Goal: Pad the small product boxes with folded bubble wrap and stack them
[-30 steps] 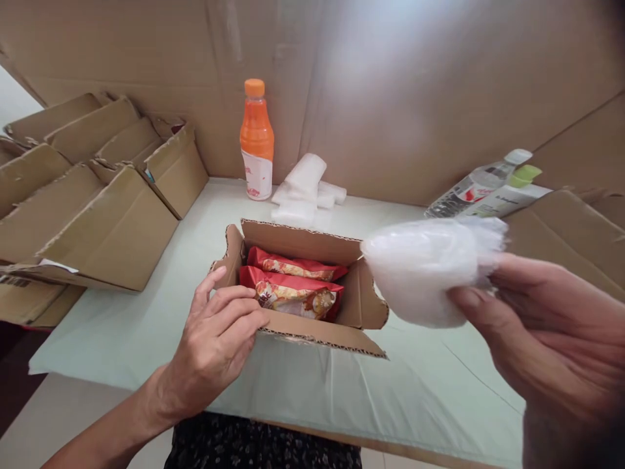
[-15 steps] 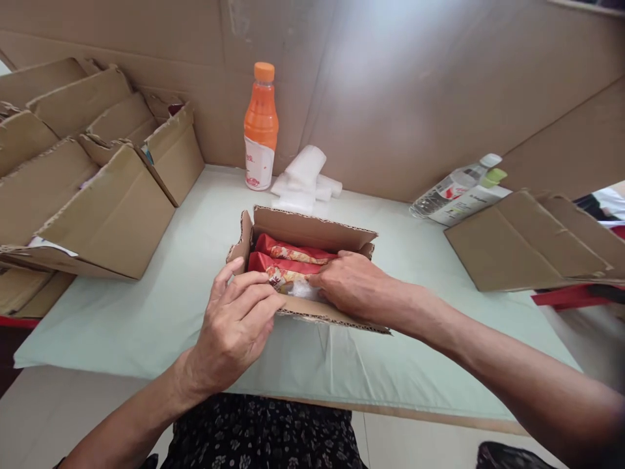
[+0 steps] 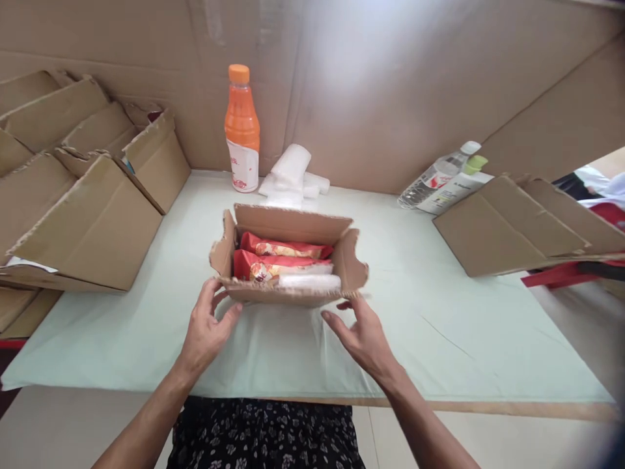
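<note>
An open cardboard box (image 3: 288,297) sits on the table in front of me. Inside lie two red snack packets (image 3: 286,249) with food pictures on them, one behind the other. A white roll of foam or bubble wrap (image 3: 310,282) lies along the near wall. At the box's near left corner is my left hand (image 3: 208,329), fingertips touching the cardboard and thumb spread away from it. My right hand (image 3: 361,332) is at the near right corner, fingers partly hidden by the box edge, thumb apart. Both hands look open and loose around the corners.
An orange-capped drink bottle (image 3: 242,130) stands behind the box, beside white wrap rolls (image 3: 290,166). Several cardboard boxes (image 3: 92,221) crowd the left. A clear bottle (image 3: 434,177) leans at the right back near another cardboard box (image 3: 508,228). Cardboard walls the back.
My right hand has come out of the box to its near right corner. My left hand has dropped to the near left corner. The white roll now lies straight and the box sits squarer.
</note>
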A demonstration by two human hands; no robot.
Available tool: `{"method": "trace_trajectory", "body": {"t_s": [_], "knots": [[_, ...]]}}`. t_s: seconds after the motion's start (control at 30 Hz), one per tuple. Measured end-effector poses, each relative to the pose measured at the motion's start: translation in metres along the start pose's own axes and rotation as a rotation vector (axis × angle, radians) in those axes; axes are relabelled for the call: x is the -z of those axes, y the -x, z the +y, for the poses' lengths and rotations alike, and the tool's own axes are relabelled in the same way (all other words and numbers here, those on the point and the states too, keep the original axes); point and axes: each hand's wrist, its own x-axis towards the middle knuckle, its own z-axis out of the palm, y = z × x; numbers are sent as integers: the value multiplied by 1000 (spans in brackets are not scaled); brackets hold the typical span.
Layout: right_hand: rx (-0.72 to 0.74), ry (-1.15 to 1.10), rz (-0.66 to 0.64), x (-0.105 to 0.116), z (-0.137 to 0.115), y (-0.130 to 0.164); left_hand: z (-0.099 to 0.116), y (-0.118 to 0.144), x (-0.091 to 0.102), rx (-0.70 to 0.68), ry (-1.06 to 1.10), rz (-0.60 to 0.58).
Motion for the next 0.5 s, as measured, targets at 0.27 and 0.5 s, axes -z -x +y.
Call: {"method": "trace_trajectory", "body": {"t_s": [0.27,0.5], "knots": [[-85,-71,261,11,10,-25,36,-42,-66,-93,149,-71],[-142,62,267,32,70,89,10,4,-70,62,37,-183]]}}
